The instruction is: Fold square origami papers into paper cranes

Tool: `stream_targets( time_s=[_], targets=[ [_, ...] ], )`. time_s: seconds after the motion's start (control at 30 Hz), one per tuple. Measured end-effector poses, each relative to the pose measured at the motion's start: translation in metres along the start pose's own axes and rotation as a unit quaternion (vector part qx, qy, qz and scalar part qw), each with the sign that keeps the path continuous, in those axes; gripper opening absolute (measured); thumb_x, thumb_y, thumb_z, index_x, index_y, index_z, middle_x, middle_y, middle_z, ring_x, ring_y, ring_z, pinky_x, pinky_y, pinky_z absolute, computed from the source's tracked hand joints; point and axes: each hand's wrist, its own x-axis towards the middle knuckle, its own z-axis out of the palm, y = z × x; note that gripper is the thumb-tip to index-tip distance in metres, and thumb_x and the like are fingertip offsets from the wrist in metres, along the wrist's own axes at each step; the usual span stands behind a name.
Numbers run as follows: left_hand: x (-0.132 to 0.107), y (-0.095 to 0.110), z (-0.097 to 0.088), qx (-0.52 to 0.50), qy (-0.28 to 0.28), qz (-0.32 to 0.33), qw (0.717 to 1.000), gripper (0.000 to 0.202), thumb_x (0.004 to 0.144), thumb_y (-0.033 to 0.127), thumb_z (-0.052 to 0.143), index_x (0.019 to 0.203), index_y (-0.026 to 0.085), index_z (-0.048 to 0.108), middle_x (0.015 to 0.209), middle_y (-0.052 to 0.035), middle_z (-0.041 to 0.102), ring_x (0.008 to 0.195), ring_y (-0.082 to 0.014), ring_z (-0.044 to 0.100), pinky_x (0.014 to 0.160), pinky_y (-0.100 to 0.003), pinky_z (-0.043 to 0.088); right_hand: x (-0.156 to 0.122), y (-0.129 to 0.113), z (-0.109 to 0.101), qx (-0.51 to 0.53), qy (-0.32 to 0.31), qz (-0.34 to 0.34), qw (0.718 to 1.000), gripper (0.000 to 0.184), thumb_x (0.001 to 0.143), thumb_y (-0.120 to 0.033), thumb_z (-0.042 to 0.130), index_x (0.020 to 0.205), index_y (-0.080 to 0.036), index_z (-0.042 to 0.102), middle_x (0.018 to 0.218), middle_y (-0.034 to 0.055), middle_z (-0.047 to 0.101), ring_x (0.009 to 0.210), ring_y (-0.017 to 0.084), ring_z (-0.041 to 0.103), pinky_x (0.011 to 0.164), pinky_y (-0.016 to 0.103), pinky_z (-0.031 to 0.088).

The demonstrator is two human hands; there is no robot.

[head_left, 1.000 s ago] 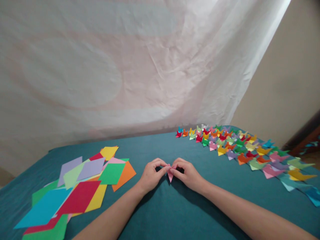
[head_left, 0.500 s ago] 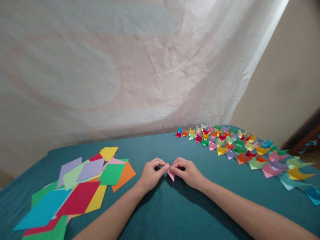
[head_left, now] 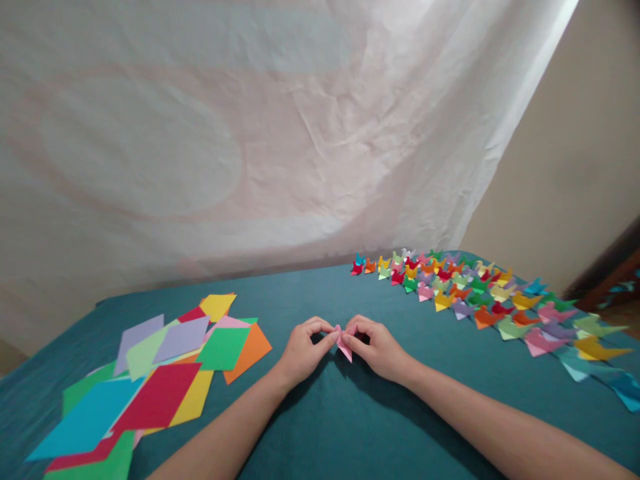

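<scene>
A small folded piece of pink paper point(head_left: 345, 349) is pinched between my two hands, just above the cloth-covered table. My left hand point(head_left: 306, 347) grips its left edge between thumb and forefinger. From the other side, my right hand point(head_left: 376, 348) pinches it the same way, fingers curled. One pointed end of the paper hangs down toward me; its upper part is partly hidden by my fingertips.
Loose paper sheets point(head_left: 160, 397) in several colours lie overlapping at left. Rows of folded paper birds point(head_left: 484, 316) stand along the right side. Dark green cloth point(head_left: 320, 433) covers the table, and a pale hanging sheet point(head_left: 280, 133) rises behind it.
The pink paper has turned slightly, its lower point shifting a little to the right. Both hands keep nearly the same place, the left fingertips moving only slightly.
</scene>
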Motion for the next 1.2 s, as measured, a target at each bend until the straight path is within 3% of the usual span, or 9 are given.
stream_targets(
  time_s=[0.6, 1.2],
  targets=[
    [-0.001, 0.0012, 0.0025, 0.008, 0.02, 0.006, 1.0, 0.016, 0.082, 0.028, 0.059, 0.075, 0.017, 0.068, 0.082, -0.0038, 0.065, 0.08, -0.0161, 0.06, 0.077, -0.027, 0.044, -0.0001, -0.0014, 0.0011, -0.001, 0.001, -0.003, 1.0, 0.025, 0.088, -0.03, 0.051, 0.067, -0.017, 0.054, 0.074, 0.0012, 0.056, 0.068, 0.012, 0.052, 0.065, 0.024, 0.041],
    [0.0002, -0.0007, 0.0015, 0.033, -0.029, -0.005, 0.999, 0.018, 0.083, 0.029, 0.056, 0.077, 0.016, 0.067, 0.081, -0.0034, 0.064, 0.08, -0.0158, 0.059, 0.077, -0.025, 0.044, -0.0016, 0.0006, 0.0014, -0.024, -0.018, -0.021, 0.999, 0.025, 0.09, -0.026, 0.048, 0.066, -0.018, 0.05, 0.075, 0.0015, 0.055, 0.071, 0.013, 0.053, 0.07, 0.026, 0.042]
  ],
)
